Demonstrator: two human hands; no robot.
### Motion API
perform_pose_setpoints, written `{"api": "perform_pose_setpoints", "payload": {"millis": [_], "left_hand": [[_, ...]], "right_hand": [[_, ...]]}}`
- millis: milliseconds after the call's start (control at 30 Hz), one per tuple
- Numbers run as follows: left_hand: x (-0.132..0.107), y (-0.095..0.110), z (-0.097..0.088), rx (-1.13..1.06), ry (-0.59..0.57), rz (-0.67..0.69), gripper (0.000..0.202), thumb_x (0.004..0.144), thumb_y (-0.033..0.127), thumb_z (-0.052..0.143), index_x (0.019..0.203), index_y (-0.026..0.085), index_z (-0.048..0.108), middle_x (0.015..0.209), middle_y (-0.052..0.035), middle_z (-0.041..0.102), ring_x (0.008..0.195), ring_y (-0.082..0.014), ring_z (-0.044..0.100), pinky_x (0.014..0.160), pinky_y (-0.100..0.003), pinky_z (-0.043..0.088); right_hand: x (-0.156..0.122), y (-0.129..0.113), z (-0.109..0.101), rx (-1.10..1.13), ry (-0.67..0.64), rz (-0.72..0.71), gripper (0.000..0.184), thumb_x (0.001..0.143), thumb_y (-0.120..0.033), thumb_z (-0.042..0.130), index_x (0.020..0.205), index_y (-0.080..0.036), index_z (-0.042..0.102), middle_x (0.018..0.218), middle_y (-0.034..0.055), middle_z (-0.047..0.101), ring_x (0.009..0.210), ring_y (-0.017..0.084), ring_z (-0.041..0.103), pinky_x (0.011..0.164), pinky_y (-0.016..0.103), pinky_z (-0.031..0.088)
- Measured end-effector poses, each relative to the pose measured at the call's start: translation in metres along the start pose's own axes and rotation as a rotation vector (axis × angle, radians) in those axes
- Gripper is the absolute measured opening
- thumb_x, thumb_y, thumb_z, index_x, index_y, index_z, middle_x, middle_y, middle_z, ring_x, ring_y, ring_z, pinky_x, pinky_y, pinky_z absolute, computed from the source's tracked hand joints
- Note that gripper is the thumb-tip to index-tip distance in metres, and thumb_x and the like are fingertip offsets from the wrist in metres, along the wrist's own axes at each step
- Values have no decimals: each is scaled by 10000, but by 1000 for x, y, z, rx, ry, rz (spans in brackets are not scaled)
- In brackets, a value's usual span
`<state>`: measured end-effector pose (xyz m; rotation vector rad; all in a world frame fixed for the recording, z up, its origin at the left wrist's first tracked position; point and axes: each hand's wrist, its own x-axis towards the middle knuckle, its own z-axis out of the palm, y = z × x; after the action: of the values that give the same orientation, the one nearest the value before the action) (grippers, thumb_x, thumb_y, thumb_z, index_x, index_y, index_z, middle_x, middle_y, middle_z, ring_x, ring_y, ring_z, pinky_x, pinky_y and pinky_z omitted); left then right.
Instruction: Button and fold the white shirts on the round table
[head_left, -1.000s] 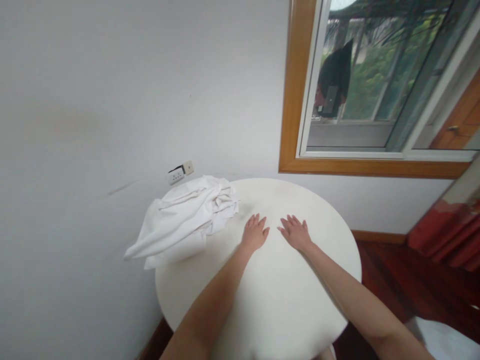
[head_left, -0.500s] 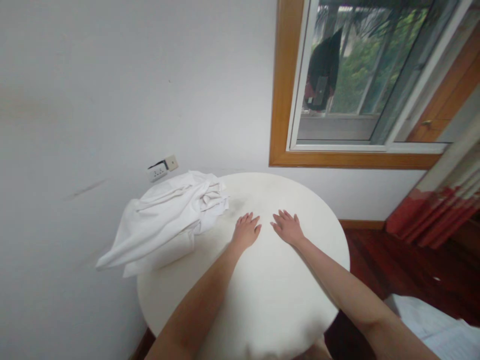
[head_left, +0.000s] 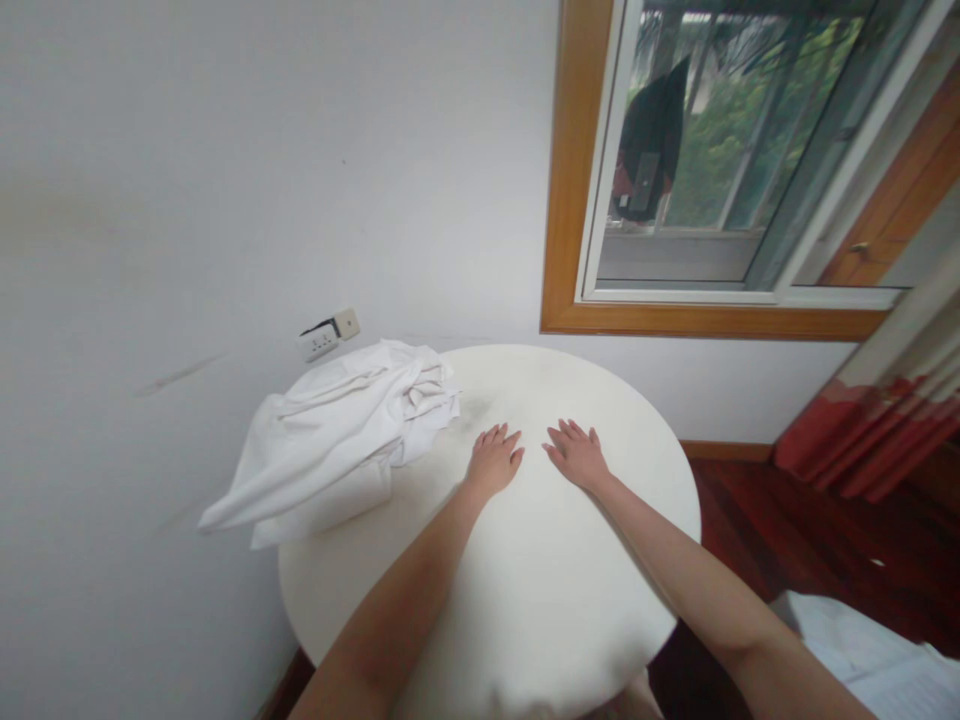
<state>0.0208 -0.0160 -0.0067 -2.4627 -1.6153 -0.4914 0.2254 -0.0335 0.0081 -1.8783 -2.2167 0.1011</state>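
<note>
My left hand lies flat, palm down, on the round white table, fingers stretched out and holding nothing. My right hand rests flat beside it, a small gap between the two, also holding nothing. A crumpled white cloth is heaped on the table's back left, one end hanging over the edge. The cloth's nearest fold is a short way left of my left hand and does not touch it.
A white wall stands right behind the table, with a wall socket above the cloth. A wood-framed window is at the upper right. Red curtain and dark wooden floor lie to the right; white bedding shows bottom right.
Both hands stay flat on the table in the same place. Only the head camera has shifted, turning slightly so the scene slid left and then settled.
</note>
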Motion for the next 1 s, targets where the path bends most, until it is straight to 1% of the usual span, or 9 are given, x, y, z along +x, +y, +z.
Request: {"api": "perform_pose_setpoints", "payload": {"millis": [567, 800, 867, 933, 1000], "left_hand": [[1, -1, -1, -10, -3, 7, 444, 946, 421, 360, 1325, 260, 528, 1425, -91, 477, 1334, -261, 408, 1102, -461, 315], [0, 1, 0, -17, -12, -2, 434, 946, 414, 367, 1319, 262, 531, 1421, -88, 483, 1334, -255, 408, 1102, -463, 318], [-1, 3, -7, -13, 26, -15, 459, 936, 405, 396, 1354, 240, 492, 1437, -101, 461, 1343, -258, 393, 1107, -462, 313], [0, 7, -21, 6, 135, -19, 522, 923, 366, 426, 1423, 216, 395, 1493, -109, 375, 1389, -261, 317, 1136, -468, 266], [0, 10, -40, 29, 264, -11, 567, 920, 307, 418, 1468, 223, 303, 1550, -84, 261, 1436, -249, 204, 1173, -475, 180]], "right_hand": [[2, 2, 3, 20, 5, -11, 550, 963, -523, 267, 1421, -253, 410, 1535, 84, 294, 1422, 264, 194, 1109, 558, 101], [1, 2, 2, 9, -11, 0, 550, 963, -527, 261, 1425, -262, 400, 1543, 76, 277, 1428, 254, 174, 1113, 545, 92], [1, 2, 1, 11, -11, -3, 549, 963, -528, 261, 1423, -264, 401, 1543, 77, 276, 1428, 254, 173, 1112, 545, 92], [1, 2, 1, 12, -12, -4, 548, 963, -528, 257, 1424, -266, 399, 1544, 77, 275, 1429, 254, 171, 1111, 547, 90], [0, 2, 1, 11, -19, -3, 548, 964, -526, 253, 1426, -267, 395, 1545, 77, 271, 1430, 255, 167, 1110, 548, 88]]}}
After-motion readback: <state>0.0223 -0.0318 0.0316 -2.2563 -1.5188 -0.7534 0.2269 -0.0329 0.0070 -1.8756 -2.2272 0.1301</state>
